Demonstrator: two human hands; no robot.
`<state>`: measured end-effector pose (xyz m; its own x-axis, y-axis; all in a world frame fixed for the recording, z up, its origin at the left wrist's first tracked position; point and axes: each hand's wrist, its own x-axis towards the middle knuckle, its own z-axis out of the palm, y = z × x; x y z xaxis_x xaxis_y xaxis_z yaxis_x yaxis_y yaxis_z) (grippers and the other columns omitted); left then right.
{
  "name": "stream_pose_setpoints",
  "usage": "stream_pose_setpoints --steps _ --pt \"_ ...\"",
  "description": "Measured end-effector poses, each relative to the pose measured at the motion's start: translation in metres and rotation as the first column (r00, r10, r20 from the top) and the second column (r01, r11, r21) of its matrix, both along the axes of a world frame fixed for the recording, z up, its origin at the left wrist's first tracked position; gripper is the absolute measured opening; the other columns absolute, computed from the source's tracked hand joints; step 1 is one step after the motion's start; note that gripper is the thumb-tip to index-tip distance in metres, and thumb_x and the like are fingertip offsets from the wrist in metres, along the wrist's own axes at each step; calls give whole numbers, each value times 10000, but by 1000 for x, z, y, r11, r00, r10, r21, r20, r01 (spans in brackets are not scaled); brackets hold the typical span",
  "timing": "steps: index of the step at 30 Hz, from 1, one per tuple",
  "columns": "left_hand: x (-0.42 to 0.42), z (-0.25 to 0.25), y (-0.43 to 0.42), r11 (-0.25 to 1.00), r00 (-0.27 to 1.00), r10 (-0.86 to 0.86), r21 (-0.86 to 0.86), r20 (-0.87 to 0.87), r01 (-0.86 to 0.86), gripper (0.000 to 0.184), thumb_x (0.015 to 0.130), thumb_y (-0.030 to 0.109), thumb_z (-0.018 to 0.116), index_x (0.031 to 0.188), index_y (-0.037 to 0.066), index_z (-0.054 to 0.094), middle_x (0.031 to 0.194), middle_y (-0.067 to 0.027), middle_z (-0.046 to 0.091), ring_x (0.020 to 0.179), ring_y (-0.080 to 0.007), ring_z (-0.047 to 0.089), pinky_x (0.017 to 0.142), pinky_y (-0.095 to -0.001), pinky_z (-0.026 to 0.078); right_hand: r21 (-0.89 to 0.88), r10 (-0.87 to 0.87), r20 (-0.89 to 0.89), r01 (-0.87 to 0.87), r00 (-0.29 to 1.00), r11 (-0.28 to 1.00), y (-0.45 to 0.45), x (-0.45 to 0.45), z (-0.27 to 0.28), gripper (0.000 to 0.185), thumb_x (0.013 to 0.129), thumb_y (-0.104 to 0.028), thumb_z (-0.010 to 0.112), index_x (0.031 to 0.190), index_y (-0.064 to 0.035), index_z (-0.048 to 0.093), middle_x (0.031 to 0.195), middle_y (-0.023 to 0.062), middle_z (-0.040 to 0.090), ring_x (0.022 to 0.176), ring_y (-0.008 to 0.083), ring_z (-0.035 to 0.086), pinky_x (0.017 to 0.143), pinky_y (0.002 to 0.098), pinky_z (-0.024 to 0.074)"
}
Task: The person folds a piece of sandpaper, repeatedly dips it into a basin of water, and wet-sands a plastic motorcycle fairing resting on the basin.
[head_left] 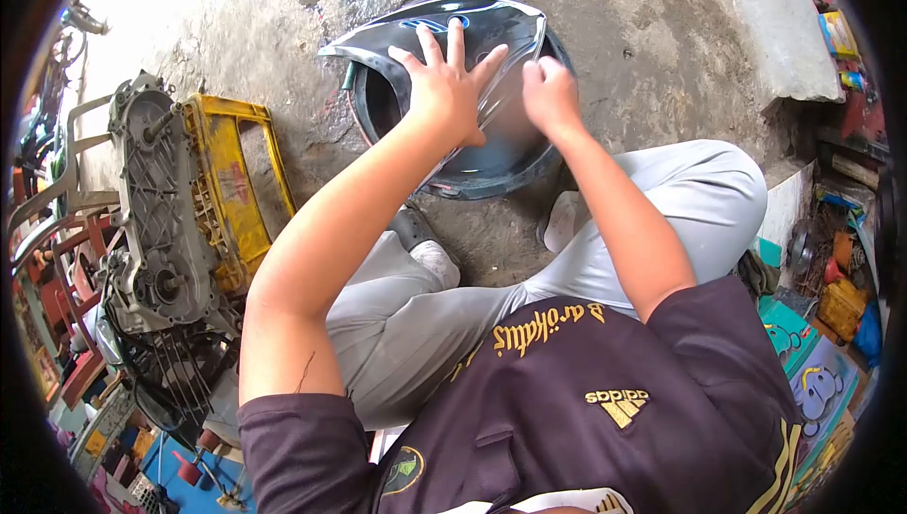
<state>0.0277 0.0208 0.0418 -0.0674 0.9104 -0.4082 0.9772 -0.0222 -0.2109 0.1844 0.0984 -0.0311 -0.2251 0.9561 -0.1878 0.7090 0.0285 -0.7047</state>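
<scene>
A dark, glossy body panel [501,21], curved and pointed at its left end, with silver edging and a blue graphic, rests across a round black basin [482,183]. My left hand [442,94] lies on the panel with its fingers spread. At the panel's right edge is my right hand [551,94], its fingers curled closed and slightly blurred. Whatever those fingers hold, if anything, is hidden. Water in the basin looks dark, and the panel surface looks wet.
A grey metal engine casing [156,202] stands on the left beside a yellow plastic crate [231,188]. My bent legs [690,193] flank the basin's near side. A concrete block [779,37] is at the upper right. Boxes and assorted parts crowd the right edge.
</scene>
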Motion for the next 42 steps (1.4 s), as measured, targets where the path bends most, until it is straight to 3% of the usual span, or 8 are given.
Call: stream_pose_setpoints --steps 6,10,12,20,30,32,37,42 --pt "1 1 1 1000 1000 4 -20 -9 -5 1380 654 708 883 1721 450 47 1781 -241 106 1547 -606 232 1056 -833 361 14 61 8 -61 998 998 -11 1 3 372 1025 -317 562 928 21 682 955 299 719 951 499 703 816 551 541" --pt "0 -1 0 1000 1000 7 2 1 -7 1386 645 709 888 1722 450 55 1778 -240 119 1544 -618 226 1057 -825 368 -1 -62 19 62 998 998 0 4 -6 362 1018 -308 569 909 23 666 949 311 708 954 512 693 835 557 536" --pt "-1 -2 0 1000 1000 4 22 -1 -4 1392 638 708 893 1721 450 58 1778 -240 118 1545 -617 224 1060 -825 366 -25 9 68 -8 998 1000 -8 5 -5 360 1014 -303 571 898 26 657 946 317 701 954 515 690 832 555 537" --pt "0 0 1 1000 1000 17 -1 15 -17 1384 642 696 896 1723 441 69 1779 -241 113 1545 -613 229 1066 -828 350 69 32 1 -32 1000 997 -12 6 -8 370 1025 -307 583 863 23 629 892 289 695 872 507 673 775 558 511" --pt "-3 3 1 1000 1000 0 -3 18 0 1397 629 673 910 1725 430 78 1771 -261 123 1541 -618 237 1060 -837 354 30 53 -52 -52 997 998 -15 8 -7 358 1048 -294 572 897 23 641 911 294 700 902 520 679 783 554 521" --pt "-1 2 0 1000 1000 6 -3 15 -5 1401 623 670 913 1724 433 81 1770 -263 126 1540 -613 246 1052 -839 361 60 -43 -44 46 998 997 1 5 -12 345 1040 -286 584 901 26 633 923 304 694 920 532 670 798 564 519" --pt "-3 5 1 1000 1000 -8 12 10 8 1403 617 681 909 1725 430 85 1769 -264 133 1537 -611 254 1041 -839 371 -36 -4 -2 4 1000 999 -15 6 -8 338 1041 -275 578 893 21 644 906 300 697 899 516 680 779 558 522" --pt "-2 5 -1 1000 1000 -2 -15 14 2 1412 616 695 902 1727 428 72 1776 -253 118 1544 -607 240 1046 -837 368 93 74 -32 -71 997 993 -14 7 -7 322 1037 -258 585 876 17 634 879 291 697 869 517 674 767 571 517"
